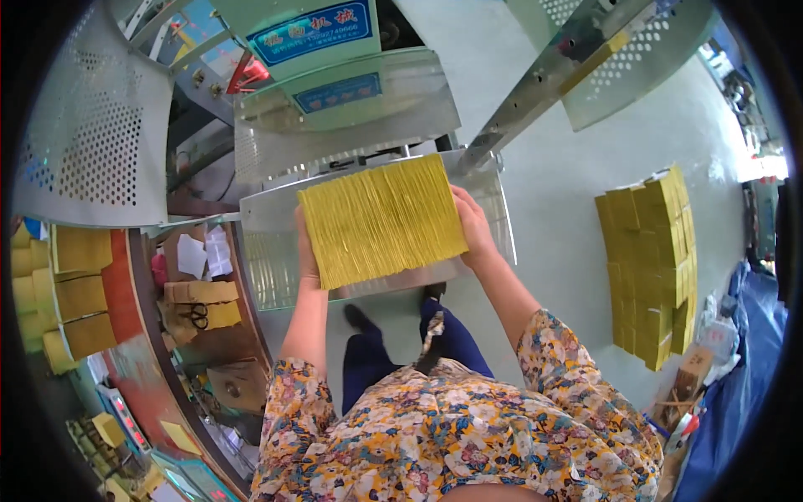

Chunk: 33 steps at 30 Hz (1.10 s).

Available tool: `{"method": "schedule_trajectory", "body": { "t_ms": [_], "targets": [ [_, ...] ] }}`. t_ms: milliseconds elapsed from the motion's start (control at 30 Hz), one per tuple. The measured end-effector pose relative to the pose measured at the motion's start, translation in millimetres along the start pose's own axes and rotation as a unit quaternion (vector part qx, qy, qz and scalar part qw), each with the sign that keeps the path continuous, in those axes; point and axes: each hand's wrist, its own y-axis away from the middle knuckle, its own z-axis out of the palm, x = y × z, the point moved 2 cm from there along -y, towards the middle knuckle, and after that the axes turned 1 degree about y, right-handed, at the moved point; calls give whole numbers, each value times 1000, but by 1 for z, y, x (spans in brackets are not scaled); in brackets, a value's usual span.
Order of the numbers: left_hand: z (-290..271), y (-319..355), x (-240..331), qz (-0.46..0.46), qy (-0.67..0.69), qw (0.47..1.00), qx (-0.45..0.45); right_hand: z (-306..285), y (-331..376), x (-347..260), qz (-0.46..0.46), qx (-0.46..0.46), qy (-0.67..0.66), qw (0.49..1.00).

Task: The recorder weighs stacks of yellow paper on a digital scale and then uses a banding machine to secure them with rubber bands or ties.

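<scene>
Between my two hands I hold a thick stack of yellow paper sheets (383,222), its many thin edges facing up. My left hand (308,251) presses against the stack's left end, and most of its fingers are hidden beside and under it. At the right end, my right hand (473,224) grips with the fingers partly out of sight behind the paper. Under the stack lies a shiny metal tray (493,201) of the machine; whether the paper touches it I cannot tell. A clear sloping cover (351,113) stands just beyond.
Bundles of yellow paper (644,268) are piled on the floor to the right, near a blue tarp (736,360). On the left are perforated metal panels (92,125), a shelf with black-handled scissors (196,315), and more yellow stacks (82,293). A metal bar (544,84) slants across the upper right.
</scene>
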Motion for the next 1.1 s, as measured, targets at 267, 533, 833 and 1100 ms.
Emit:
{"method": "schedule_trajectory", "body": {
  "t_ms": [267, 533, 833, 1100],
  "targets": [
    [-1, 7, 13, 33, -132, 991, 22, -23, -13, 12, 64, 0, -140, 988],
    [-12, 26, -7, 10, -36, 999, 23, -3, -2, 12, 38, -8, -125, 991],
    [49, -38, 31, 105, -60, 993, -11, 15, -69, -35, 7, -22, -117, 993],
    [53, -81, 41, 103, -124, 987, -1, 16, -114, -26, 25, 7, -111, 993]
  ]
}}
